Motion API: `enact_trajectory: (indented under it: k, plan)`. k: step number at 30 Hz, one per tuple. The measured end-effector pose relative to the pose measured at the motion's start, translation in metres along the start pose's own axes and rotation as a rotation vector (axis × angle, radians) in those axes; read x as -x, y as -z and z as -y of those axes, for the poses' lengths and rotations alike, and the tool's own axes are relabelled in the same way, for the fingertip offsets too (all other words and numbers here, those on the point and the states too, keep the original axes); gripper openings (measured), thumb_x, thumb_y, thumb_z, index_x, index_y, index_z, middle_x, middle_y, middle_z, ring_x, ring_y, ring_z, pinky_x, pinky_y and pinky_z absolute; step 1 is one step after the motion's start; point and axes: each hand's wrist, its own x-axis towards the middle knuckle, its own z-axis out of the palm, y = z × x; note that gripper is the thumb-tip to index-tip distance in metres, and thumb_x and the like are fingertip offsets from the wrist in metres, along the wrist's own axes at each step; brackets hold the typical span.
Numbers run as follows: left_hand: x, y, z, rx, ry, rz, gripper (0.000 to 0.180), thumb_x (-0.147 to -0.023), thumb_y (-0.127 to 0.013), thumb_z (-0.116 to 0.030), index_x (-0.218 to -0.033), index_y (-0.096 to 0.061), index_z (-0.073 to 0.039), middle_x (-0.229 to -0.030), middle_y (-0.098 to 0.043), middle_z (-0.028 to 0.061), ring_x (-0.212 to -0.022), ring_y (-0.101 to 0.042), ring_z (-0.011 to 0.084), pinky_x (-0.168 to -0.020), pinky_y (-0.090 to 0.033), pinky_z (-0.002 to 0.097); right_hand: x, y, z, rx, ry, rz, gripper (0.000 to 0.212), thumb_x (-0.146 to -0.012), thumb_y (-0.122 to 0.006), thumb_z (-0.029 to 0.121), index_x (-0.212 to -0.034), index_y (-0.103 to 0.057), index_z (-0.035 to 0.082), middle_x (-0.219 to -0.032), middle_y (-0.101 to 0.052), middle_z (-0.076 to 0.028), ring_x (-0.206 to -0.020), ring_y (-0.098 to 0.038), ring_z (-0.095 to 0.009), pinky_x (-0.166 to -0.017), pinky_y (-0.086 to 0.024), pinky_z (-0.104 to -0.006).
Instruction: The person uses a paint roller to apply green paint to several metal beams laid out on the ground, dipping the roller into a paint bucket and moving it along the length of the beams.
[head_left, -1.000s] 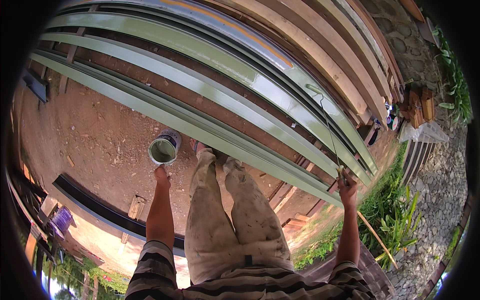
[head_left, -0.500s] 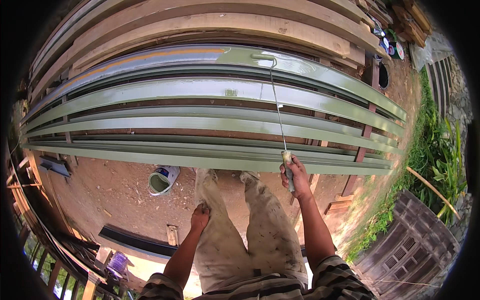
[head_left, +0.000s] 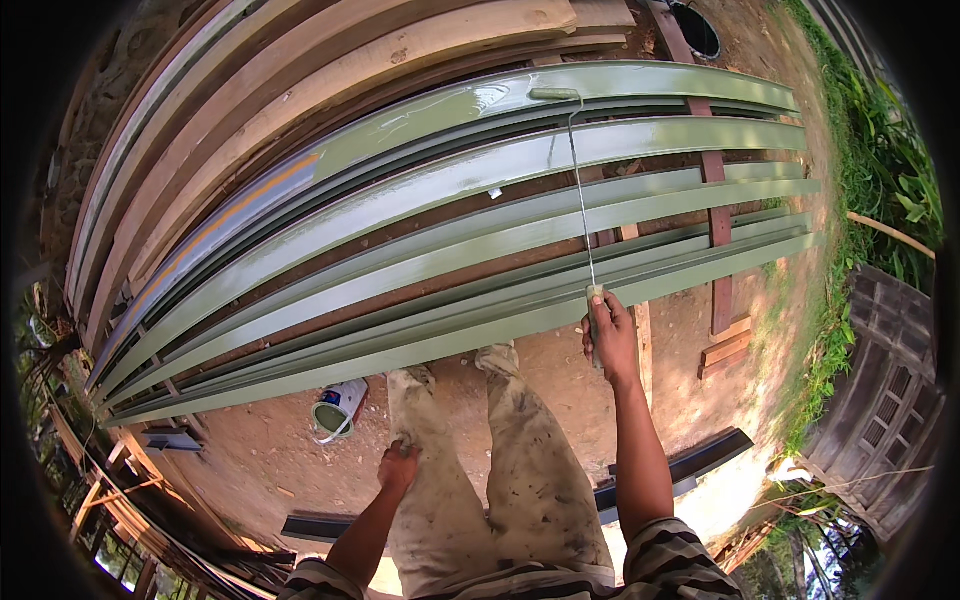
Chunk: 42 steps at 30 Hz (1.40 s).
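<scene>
Bright daylight, glare on green beams (head_left: pixel 460 175), fisheye-bent edges.

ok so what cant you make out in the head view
In the head view:
Green paint roller: underside, hidden by its own body.
Roller's grip: partly covered by the right hand.
Left hand: palm, turned toward the stained beige trousers.
White bucket, green inside: paint level, too small.
Brown wooden planks: some ends, cut off by upper edge.

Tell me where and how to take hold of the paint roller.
Probably best by the handle, coming from the near side and wrapping it as the right hand does. The handle is thicker than the thin rod and points back that way, while the roller head sits at the far end, over a green beam.
</scene>
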Motion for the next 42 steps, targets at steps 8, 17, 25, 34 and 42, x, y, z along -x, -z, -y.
enact_trajectory:
  k: [8, 17, 25, 34, 42]
  plan:
    - [-0.003, 0.005, -0.012, -0.031, 0.081, -0.014, 0.059, -0.091, -0.06, -0.049, -0.14, -0.06, -0.015, -0.133, -0.066, 0.0201, -0.122, -0.064, 0.0412, -0.102, -0.052, 0.0522, -0.029, 0.007, 0.008, -0.098, 0.012, -0.035, 0.042, -0.107, -0.058, 0.033, -0.135, -0.056, 0.002, -0.065, -0.053, -0.002, -0.045, -0.048, -0.01, -0.037, -0.037, -0.0273]
    - [-0.002, -0.011, -0.025, -0.085, 0.089, -0.029, 0.055, -0.091, -0.061, -0.046, -0.136, -0.06, -0.014, -0.129, -0.067, 0.022, -0.12, -0.064, 0.042, -0.102, -0.051, 0.0521, -0.075, 0.056, -0.022, 0.576, 0.464, -0.405, 0.044, -0.101, -0.064, 0.028, -0.132, -0.061, -0.003, -0.082, -0.069, -0.023, -0.069, -0.07, -0.031, -0.066, -0.054, -0.0426]
    - [0.0, -0.013, -0.024, -0.065, 0.072, -0.051, 0.056, -0.091, -0.061, -0.045, -0.138, -0.058, -0.014, -0.132, -0.064, 0.0212, -0.121, -0.063, 0.0425, -0.102, -0.051, 0.0523, -0.12, 0.1, -0.037, 0.848, 0.535, -0.453, 0.047, -0.097, -0.067, 0.026, -0.142, -0.06, 0.014, -0.108, -0.072, -0.025, -0.094, -0.07, -0.046, -0.078, -0.056, -0.0508]
    - [-0.004, -0.036, -0.014, -0.069, 0.072, -0.071, 0.053, -0.092, -0.059, -0.043, -0.137, -0.057, -0.014, -0.133, -0.062, 0.0198, -0.119, -0.064, 0.0432, -0.101, -0.05, 0.0533, -0.156, 0.119, -0.07, 0.956, 0.594, -0.424, 0.057, -0.096, -0.07, 0.026, -0.15, -0.053, 0.03, -0.115, -0.074, -0.018, -0.093, -0.071, -0.044, -0.077, -0.057, -0.0501]
    - [-0.001, -0.044, -0.015, -0.04, 0.054, -0.073, 0.048, -0.092, -0.059, -0.041, -0.133, -0.057, -0.015, -0.129, -0.062, 0.0194, -0.115, -0.064, 0.0448, -0.098, -0.05, 0.0554, -0.166, 0.058, -0.057, 1.135, 0.756, -0.24, 0.059, -0.097, -0.071, 0.029, -0.151, -0.051, 0.037, -0.11, -0.075, -0.01, -0.086, -0.072, -0.038, -0.071, -0.058, -0.0462]
